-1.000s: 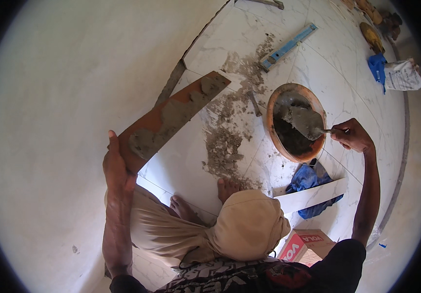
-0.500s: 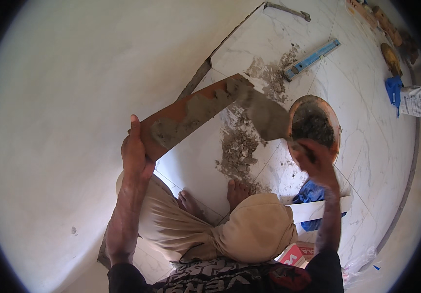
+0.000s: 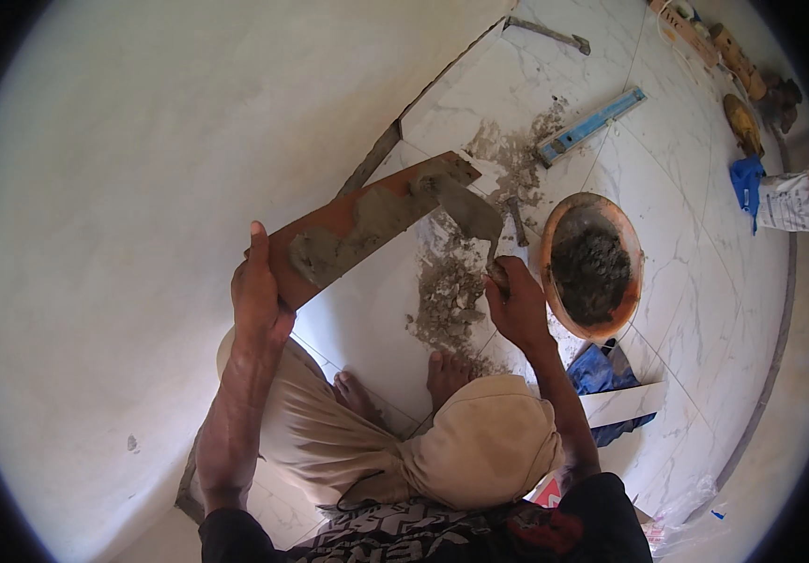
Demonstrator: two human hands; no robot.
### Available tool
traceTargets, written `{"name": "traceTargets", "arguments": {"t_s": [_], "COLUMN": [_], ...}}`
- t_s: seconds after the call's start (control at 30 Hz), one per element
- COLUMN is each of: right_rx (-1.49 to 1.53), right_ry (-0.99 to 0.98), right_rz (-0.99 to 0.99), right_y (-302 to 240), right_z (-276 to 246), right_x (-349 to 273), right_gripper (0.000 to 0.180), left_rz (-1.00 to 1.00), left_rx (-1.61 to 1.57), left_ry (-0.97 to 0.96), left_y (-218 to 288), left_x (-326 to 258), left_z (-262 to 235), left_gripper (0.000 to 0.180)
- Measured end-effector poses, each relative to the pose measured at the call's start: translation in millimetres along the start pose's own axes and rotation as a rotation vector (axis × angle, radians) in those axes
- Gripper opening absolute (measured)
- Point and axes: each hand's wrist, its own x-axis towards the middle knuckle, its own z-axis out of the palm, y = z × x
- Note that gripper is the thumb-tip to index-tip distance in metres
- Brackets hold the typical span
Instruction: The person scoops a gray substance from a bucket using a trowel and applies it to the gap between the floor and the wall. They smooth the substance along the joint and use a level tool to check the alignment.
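My left forearm (image 3: pixel 236 422) rises steeply from the lower edge, bare below the sleeve, and ends in my left grip (image 3: pixel 259 296), clamped, its thumb (image 3: pixel 258 242) pointing away from me and its other fingers mostly hidden. My right forearm (image 3: pixel 559 399) slants inward and leftward to my right grip (image 3: pixel 519 305), curled tight, well apart from the left.
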Motion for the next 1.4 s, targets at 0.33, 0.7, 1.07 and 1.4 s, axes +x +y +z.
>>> {"name": "traceTargets", "arguments": {"t_s": [0.33,0.7,1.07,1.4], "right_rx": [-0.242,-0.259,0.014,0.433], "right_ry": [0.07,0.082,0.012,0.039], "right_rz": [-0.18,-0.227,-0.112,0.204], "right_y": [11.4,11.9,13.0,26.7], "right_z": [34.3,34.8,9.9,29.5], "right_x": [-5.8,-15.8,-36.7,-9.2], "right_gripper": [0.024,0.025,0.023,0.025], "left_rz": [0.015,0.001,0.002,0.007], "left_rx": [-0.026,-0.076,-0.116,-0.079], "left_ry": [0.023,0.068,-0.016,-0.012], "left_y": [-3.2,-2.1,-6.3,-4.6], "left_x": [2.4,3.8,10.0,7.2], "left_z": [0.3,2.0,-6.4,-7.9], "left_gripper": [0.055,0.054,0.055,0.056]}}
